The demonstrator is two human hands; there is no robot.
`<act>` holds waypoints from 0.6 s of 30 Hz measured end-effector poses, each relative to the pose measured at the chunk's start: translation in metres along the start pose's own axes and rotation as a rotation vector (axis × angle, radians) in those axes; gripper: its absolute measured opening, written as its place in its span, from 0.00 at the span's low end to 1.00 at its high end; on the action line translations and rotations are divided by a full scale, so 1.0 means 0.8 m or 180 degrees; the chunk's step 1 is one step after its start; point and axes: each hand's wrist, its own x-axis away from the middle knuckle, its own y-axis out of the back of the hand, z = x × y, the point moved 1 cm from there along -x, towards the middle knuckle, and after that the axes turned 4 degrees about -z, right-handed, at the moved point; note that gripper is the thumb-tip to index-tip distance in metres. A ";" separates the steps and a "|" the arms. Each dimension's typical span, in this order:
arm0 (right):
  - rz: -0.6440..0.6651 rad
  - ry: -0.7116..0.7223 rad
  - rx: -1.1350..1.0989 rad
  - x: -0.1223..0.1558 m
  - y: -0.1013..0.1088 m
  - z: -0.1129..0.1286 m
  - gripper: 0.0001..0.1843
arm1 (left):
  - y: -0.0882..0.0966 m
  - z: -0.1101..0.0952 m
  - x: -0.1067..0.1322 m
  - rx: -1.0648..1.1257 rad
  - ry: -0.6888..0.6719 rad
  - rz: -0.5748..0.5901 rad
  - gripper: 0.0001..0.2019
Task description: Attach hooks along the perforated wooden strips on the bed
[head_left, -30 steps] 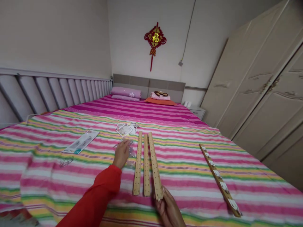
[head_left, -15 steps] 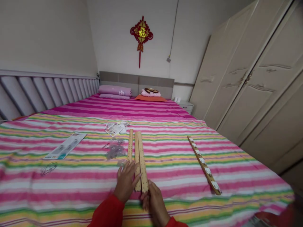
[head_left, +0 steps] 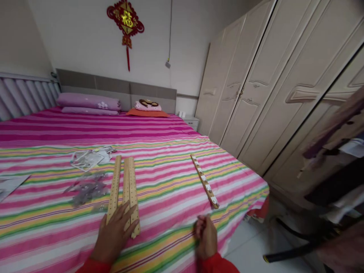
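My left hand (head_left: 113,234) lies flat, fingers spread, on the near ends of three perforated wooden strips (head_left: 124,188) that lie side by side on the striped bed cover (head_left: 170,178). My right hand (head_left: 206,236) rests on the cover near the bed's right edge, fingers curled in, nothing visible in it. A fourth wooden strip with white clips (head_left: 204,181) lies just beyond the right hand. Left of the three strips sits a clear bag of small metal parts (head_left: 87,187).
Crumpled clear packaging (head_left: 88,158) and a white card (head_left: 10,185) lie further left on the bed. Pillows (head_left: 88,103) are at the headboard. A cream wardrobe (head_left: 270,87) lines the right wall. Dark clutter (head_left: 327,197) stands on the floor at right.
The view has swung to the right. My left hand came back from the parts bag onto the strips' near ends. My right hand let go of the strips and moved right.
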 end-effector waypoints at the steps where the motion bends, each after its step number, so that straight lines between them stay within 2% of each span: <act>1: -0.0089 -0.0089 -0.0078 -0.017 0.014 0.016 0.26 | 0.000 0.001 0.000 -0.0004 -0.0025 -0.0015 0.22; 4: -0.0005 -0.0410 -0.0310 -0.060 0.038 0.056 0.21 | 0.000 0.002 0.001 0.0002 -0.0055 -0.0078 0.22; 7: 0.0549 -0.0563 -0.0450 -0.083 0.041 0.078 0.16 | 0.001 0.001 0.002 0.0000 -0.0028 -0.0106 0.22; 12: 0.1204 -0.0803 -0.0609 -0.090 0.036 0.081 0.11 | 0.008 -0.004 0.004 0.0030 0.0033 -0.0017 0.22; 15: 0.1362 -0.0964 -0.0703 -0.084 0.033 0.077 0.09 | 0.011 -0.006 0.005 0.0077 0.0103 0.0007 0.21; 18: 0.1434 -0.0941 -0.0656 -0.074 0.027 0.071 0.08 | 0.013 -0.008 0.006 0.0195 0.0208 -0.0060 0.21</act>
